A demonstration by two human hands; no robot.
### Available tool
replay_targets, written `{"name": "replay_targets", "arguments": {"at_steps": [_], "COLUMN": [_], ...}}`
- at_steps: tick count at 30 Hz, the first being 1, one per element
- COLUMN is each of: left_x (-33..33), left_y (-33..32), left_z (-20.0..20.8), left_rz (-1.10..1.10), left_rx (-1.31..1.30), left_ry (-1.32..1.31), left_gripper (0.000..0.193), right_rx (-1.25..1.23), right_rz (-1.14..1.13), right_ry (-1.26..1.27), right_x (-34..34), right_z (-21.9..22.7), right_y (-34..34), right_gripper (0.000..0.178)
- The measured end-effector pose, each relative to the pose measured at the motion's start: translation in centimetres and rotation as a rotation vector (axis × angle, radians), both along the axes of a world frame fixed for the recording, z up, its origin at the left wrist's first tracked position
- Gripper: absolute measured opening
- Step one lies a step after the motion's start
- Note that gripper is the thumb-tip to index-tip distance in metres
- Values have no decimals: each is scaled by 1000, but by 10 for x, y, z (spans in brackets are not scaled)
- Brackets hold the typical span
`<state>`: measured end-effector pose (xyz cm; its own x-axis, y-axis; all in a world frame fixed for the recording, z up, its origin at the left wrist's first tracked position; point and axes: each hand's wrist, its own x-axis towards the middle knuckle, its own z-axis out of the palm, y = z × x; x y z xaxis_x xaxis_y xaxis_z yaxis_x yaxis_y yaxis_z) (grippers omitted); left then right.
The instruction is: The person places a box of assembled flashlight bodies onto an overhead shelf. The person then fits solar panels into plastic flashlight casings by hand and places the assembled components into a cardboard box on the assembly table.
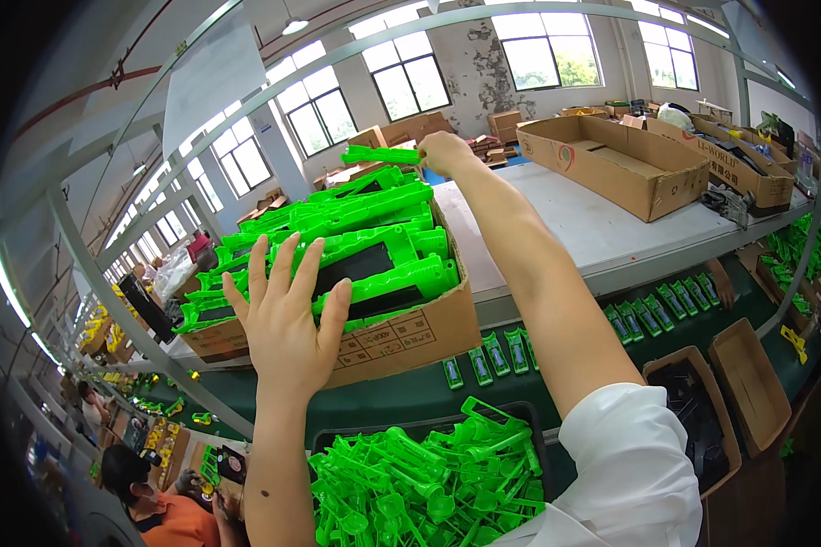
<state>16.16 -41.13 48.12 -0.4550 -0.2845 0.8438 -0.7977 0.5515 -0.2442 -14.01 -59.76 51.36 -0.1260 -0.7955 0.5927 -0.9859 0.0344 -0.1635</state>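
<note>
A cardboard box (406, 342) stands ahead of me on a white shelf, heaped with long bright-green plastic housings (347, 217) that have dark panels. My left hand (287, 333) lies over the near side of the box, fingers spread, touching or just above the housings. At the box's far right corner, my right hand (445, 153) is closed around the end of a green plastic piece (379, 154), which points left above the heap. The fingertips of that hand are partly hidden.
Below sits a dark bin of small green parts (424, 483). Green pieces (517, 351) line the green belt (383, 397). An open carton (611, 173) is on the shelf; a box of black parts (689, 415) is lower right. A person in orange (178, 520) works lower left; another hand (722, 283) reaches in right.
</note>
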Motion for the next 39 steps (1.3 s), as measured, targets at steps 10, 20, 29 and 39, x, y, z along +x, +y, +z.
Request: {"name": "replay_targets", "arguments": {"at_steps": [10,20,29,39], "left_x": [1,5,2,1], "left_y": [-1,-6,-9,-4], "left_z": [-2,-2,-2,-6], "left_rz": [21,16,5,-88], "left_rx": [0,-22,0,-41], "left_ry": [1,-8,-14,88], "left_gripper": [41,37,37,40], "right_rx": [-31,-310,-271,34], "right_rz": [208,533,352,310], "right_ry": [-53,-157,-402,281], "right_x": [35,37,-6,104], "right_z": [31,11,24,81], "right_y": [28,167,183,54], "right_gripper": [28,33,20,29]}}
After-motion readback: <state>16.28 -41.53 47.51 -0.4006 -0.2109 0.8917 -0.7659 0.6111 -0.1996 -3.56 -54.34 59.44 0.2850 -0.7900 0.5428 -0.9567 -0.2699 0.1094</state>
